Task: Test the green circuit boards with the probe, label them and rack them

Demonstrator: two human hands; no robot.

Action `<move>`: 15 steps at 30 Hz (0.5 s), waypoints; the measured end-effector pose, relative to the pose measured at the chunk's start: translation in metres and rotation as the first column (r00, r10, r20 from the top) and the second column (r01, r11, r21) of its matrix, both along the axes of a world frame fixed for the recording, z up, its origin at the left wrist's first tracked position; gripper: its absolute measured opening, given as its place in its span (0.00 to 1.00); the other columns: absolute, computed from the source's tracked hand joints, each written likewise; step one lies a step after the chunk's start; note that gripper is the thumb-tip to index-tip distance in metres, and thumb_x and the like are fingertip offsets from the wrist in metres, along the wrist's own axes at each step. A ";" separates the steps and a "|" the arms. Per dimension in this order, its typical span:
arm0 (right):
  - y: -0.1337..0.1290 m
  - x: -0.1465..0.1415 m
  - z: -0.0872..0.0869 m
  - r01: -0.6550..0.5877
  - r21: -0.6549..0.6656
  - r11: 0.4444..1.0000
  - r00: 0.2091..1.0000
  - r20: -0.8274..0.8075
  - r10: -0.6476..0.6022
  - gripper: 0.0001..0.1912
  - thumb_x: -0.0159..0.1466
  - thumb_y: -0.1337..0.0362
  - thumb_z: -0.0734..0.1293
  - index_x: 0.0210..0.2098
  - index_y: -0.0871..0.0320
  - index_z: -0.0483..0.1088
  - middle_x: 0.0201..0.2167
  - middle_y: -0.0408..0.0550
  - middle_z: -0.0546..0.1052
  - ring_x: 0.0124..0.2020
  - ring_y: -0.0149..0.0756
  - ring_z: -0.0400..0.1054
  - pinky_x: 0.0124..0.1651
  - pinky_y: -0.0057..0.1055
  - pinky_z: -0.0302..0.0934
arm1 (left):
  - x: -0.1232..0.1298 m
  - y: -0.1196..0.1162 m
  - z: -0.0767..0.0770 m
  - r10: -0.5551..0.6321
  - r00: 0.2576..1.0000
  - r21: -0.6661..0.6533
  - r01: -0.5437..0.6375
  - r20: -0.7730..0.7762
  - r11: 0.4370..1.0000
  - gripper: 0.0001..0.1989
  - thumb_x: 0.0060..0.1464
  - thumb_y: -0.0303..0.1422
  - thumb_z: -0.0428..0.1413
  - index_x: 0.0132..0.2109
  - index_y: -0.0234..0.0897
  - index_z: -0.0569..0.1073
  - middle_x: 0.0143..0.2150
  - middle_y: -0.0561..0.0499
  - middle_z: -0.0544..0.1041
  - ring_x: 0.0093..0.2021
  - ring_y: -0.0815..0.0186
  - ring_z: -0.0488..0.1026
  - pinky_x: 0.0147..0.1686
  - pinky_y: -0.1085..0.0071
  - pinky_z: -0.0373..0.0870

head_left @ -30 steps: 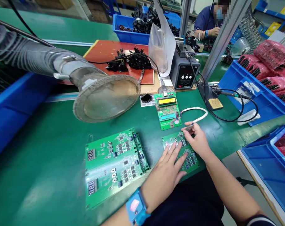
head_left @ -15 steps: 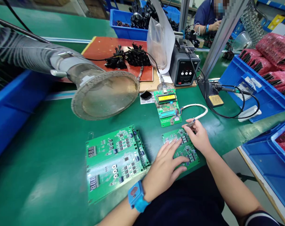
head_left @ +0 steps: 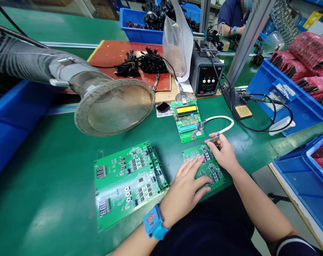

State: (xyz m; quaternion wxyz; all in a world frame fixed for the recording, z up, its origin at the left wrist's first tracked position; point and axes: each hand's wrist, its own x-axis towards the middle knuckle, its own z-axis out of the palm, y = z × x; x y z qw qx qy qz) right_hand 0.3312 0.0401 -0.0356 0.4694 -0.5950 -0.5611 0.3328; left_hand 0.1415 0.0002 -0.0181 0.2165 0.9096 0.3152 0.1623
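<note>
From where I stand, the work looks to be mid-step. The person's right hand point(head_left: 223, 151) has a small grey-brown connector point(head_left: 214, 138) at the far right edge of a thin green circuit board point(head_left: 215, 172), which lies flat on the dark green counter point(head_left: 57, 167). A curved white-sleeved cable point(head_left: 232, 122) joins that connector to a green control board with a yellow display point(head_left: 188, 118); its screen looks lit, with a small blue glow below, though I can't read anything on it. The fingers hide whether the connector's tip meets the circuit board, so I wouldn't call this 1 finished. Off to the left lies a stack of glossy green circuit boards point(head_left: 118, 189), the top showing 2 dark 3-digit displays; I can't tell whether those are done or waiting.

The circuit board in work sits right under the 2 hands. The left hand point(head_left: 183, 185) is palm down, fingers loosely spread over its left and middle part, steadying it, I'd guess, but gripping nothing. The right hand is closed in a narrow pinch of thumb and fingertips around the connector. The stack is just beside the left hand; the control board lies just past the circuit board, touching neither hand.
</note>
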 end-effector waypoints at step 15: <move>0.000 -0.001 0.001 0.005 0.003 1.000 1.000 0.019 -0.005 0.11 0.63 0.62 0.63 0.45 0.56 0.66 0.37 0.49 0.80 0.38 0.38 0.75 0.43 0.35 0.68 | 0.002 0.001 -0.015 0.014 0.998 0.135 -0.023 0.068 0.991 0.16 0.50 0.34 0.63 0.34 0.40 0.60 0.62 0.32 0.66 0.64 0.47 0.62 0.58 0.44 0.63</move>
